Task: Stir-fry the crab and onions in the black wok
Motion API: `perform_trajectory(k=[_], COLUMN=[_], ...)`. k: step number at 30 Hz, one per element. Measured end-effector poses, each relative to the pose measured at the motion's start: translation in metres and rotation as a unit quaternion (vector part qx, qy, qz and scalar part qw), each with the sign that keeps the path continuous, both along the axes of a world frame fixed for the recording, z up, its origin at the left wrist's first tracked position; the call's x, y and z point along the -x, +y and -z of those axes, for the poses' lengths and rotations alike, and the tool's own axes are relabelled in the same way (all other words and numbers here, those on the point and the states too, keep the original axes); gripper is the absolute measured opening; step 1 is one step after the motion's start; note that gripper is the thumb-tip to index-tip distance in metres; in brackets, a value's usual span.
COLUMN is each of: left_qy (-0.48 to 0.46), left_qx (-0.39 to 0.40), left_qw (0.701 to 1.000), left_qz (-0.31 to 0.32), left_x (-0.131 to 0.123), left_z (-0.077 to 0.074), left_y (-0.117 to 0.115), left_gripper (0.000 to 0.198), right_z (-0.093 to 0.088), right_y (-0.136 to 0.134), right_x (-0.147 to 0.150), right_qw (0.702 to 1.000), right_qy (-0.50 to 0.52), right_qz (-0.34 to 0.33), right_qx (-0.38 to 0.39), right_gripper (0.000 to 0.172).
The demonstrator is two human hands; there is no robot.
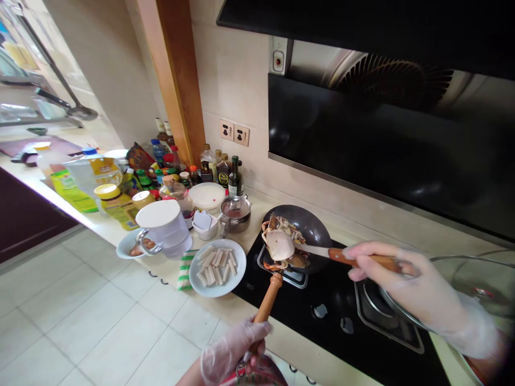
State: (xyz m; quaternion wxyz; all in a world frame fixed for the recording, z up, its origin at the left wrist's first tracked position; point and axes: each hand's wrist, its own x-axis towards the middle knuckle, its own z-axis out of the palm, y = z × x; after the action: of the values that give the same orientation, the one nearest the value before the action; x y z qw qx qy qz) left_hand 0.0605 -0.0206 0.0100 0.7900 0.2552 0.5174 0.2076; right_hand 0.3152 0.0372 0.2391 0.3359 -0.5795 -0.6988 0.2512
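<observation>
A dark wok (319, 228) sits on the left burner with crab pieces (280, 244) in it, one large pale shell on top. My left hand (237, 343), in a clear plastic glove, is wrapped round the wok's wooden handle (269, 300). Also gloved, my right hand (414, 287) grips the wooden handle of a spatula (340, 255). The spatula's metal shaft reaches into the wok; its blade is hidden among the crab pieces.
Left of the stove stands a plate (195, 276) of pale stick-shaped pieces, beside a water pitcher (171, 236) and a lidded metal pot (236, 213). Several sauce bottles (223, 174) line the wall. A glass lid (475, 273) lies at right. The range hood (386, 145) hangs above.
</observation>
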Motion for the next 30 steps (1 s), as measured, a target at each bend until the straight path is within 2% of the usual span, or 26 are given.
perform_trajectory(k=[3,5,7,11,13,16,20,24,26,30], left_qy=[0.007,0.017,0.022,0.013,0.014,0.02,0.009,0.012,0.015,0.012], left_qx=[0.007,0.011,0.016,0.015,0.019,0.027,0.027,0.025,0.022,0.02], left_qw=[1.0,1.0,1.0,1.0,1.0,0.999,1.0,1.0,1.0,1.0], left_qz=[0.009,0.011,0.011,0.011,0.008,0.011,0.0,-0.007,-0.006,-0.006], left_x=[0.001,0.002,0.003,0.006,0.006,0.005,0.004,0.004,0.004,0.004], left_z=[-0.002,0.0,0.001,-0.003,-0.008,-0.011,-0.008,-0.006,-0.007,-0.011], left_y=[0.001,0.001,0.001,0.001,0.002,0.002,0.001,0.001,0.001,0.001], left_gripper=[0.024,0.025,0.026,0.027,0.026,0.024,0.022,0.026,0.025,0.023], right_z=[0.019,0.028,0.03,0.022,0.02,0.026,0.051,0.075,0.073,0.054], right_y=[-0.006,-0.005,-0.003,-0.003,-0.007,-0.017,-0.022,-0.018,-0.017,-0.012], right_x=[0.023,0.028,0.022,-0.012,-0.026,-0.03,-0.013,-0.011,-0.02,-0.041], right_qw=[0.995,0.993,0.997,0.997,0.995,0.999,0.996,0.99,0.99,0.986], right_qy=[0.003,0.013,0.026,0.027,0.02,-0.007,-0.051,-0.085,-0.081,-0.078], right_qz=[-0.083,-0.103,-0.066,0.072,0.093,0.039,-0.064,-0.09,-0.078,-0.04], right_qx=[0.05,0.048,0.033,-0.014,-0.033,-0.022,-0.025,-0.069,-0.086,-0.141], right_gripper=[0.021,0.021,0.022,0.024,0.025,0.023,0.02,0.019,0.018,0.018])
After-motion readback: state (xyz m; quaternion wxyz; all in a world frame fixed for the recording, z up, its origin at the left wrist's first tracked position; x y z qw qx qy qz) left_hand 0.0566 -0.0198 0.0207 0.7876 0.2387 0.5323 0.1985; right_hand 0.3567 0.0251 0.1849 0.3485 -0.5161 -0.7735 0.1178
